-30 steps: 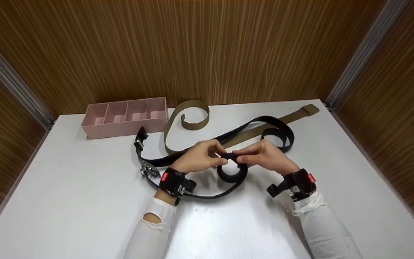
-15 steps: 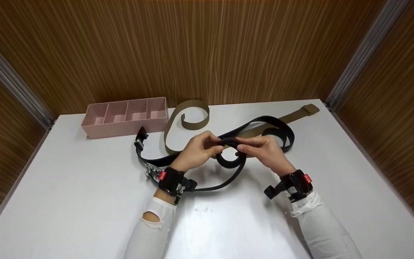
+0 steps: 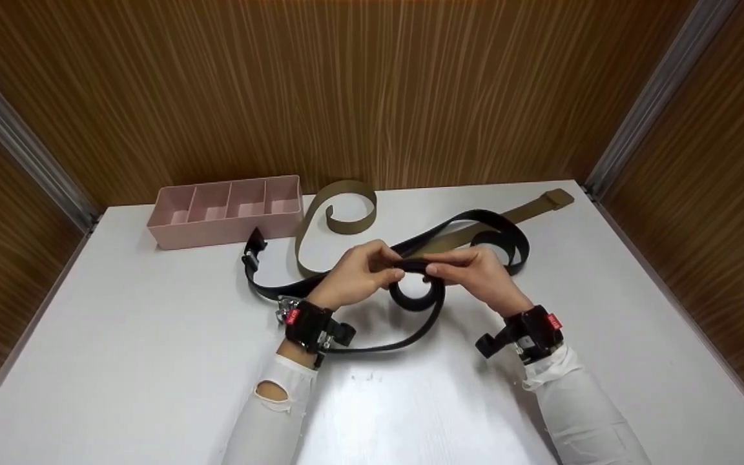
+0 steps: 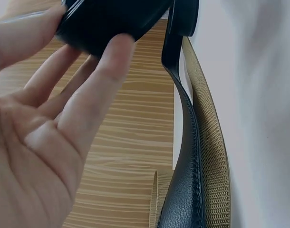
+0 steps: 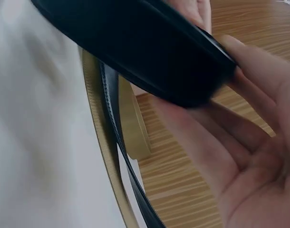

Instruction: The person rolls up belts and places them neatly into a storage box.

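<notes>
In the head view, a black leather belt (image 3: pixel 414 307) is rolled into a ring between the two hands. My left hand (image 3: pixel 358 278) pinches the ring's upper left between thumb and fingers, and my right hand (image 3: pixel 480 278) pinches its upper right. Its loose end curves down and left under the left wrist, where a silver buckle (image 3: pixel 287 310) shows, partly hidden. Both wrist views show the dark rolled strap up close, a black band (image 4: pixel 116 23) at the left fingertips and a black band (image 5: pixel 154 52) at the right ones.
Behind the hands lies a second black belt (image 3: pixel 475 214), its right end curled. It crosses a khaki webbing belt (image 3: pixel 530 208), coiled at its left end. A pink four-section tray (image 3: pixel 230 229) stands at the back left. Wood-grain panels (image 3: pixel 372 97) enclose the white table (image 3: pixel 120 361).
Both hands have shifted slightly away from the body with the rolled belt, rising then dipping a little. The buckle has been drawn rightward, toward the left wrist. The other belts and tray stay put.
</notes>
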### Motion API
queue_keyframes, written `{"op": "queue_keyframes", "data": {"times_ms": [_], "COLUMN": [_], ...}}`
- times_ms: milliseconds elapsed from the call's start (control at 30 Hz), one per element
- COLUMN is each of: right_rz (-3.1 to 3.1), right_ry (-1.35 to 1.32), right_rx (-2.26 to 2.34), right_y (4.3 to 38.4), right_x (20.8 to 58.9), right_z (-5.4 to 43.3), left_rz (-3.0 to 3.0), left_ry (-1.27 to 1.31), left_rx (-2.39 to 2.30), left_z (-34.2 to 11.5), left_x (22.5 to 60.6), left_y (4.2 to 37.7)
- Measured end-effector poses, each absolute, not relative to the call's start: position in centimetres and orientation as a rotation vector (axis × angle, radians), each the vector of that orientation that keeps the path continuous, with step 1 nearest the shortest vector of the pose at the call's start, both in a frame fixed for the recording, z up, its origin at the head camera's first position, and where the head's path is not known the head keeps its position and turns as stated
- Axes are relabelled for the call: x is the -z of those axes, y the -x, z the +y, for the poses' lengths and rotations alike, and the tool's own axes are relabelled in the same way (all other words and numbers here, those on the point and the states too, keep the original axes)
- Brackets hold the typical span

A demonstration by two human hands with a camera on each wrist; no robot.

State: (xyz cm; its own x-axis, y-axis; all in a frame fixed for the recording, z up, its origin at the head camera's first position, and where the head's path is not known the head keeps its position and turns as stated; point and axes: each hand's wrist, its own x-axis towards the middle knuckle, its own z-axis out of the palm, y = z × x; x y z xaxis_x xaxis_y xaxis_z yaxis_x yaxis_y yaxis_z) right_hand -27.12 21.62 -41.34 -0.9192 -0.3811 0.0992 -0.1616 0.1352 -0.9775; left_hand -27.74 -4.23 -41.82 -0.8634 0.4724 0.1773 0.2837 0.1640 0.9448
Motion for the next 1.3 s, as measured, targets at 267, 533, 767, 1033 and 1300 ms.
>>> {"op": "queue_keyframes", "data": {"times_ms": [267,533,767,1033,1300], "right_rz": [2.195,2.325,2.296,2.225,2.261], "right_ry": [0.529,0.632,0.61,0.487,0.539], "right_rx": [2.048,1.672,1.672,2.026,1.928], "right_y": [27.2,27.2,27.2,27.0,27.0], "right_x": [41.5,40.9,41.1,41.4,41.0], "right_z": [21.4,22.5,22.1,21.2,21.9], "left_rz": [2.256,2.226,2.24,2.261,2.209], "left_ry": [-0.711,-0.784,-0.776,-0.704,-0.734], "left_rx": [-1.922,-1.708,-1.685,-1.918,-1.869], "left_z": [-4.3,-4.3,-4.1,-3.8,-3.8], "left_x": [41.9,41.6,41.7,41.8,41.7], "left_y": [27.9,27.5,27.4,27.6,27.5]}}
